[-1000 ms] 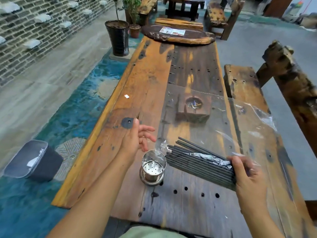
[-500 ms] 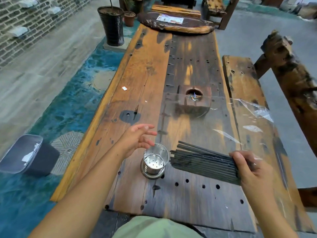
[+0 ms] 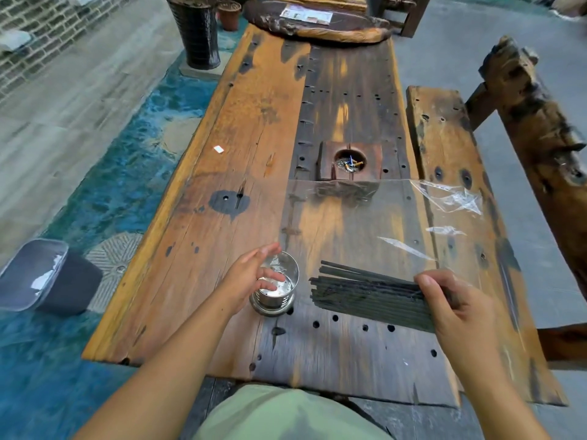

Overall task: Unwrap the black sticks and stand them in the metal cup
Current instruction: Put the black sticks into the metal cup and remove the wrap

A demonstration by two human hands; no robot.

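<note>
A bundle of thin black sticks point(image 3: 365, 293) lies flat on the wooden table point(image 3: 247, 147), pointing left. My right hand point(image 3: 457, 306) grips the bundle's right end. A perforated metal cup point(image 3: 276, 290) stands upright just left of the stick tips. My left hand point(image 3: 251, 277) is at the cup's left side with fingers spread, reaching over its rim; whether it touches the cup is unclear. A clear plastic wrap point(image 3: 413, 217) is spread flat on the table beyond the sticks.
A square wooden ashtray point(image 3: 349, 163) with butts sits mid-table under the wrap's far edge. A rough wooden bench point(image 3: 533, 115) runs along the right. A dark bin point(image 3: 47, 274) stands on the floor at left. A wooden slab point(image 3: 317, 23) lies at the far end.
The sticks have come down flat onto the table and the wrap lies spread out behind them. My left hand has moved right to the cup's rim.
</note>
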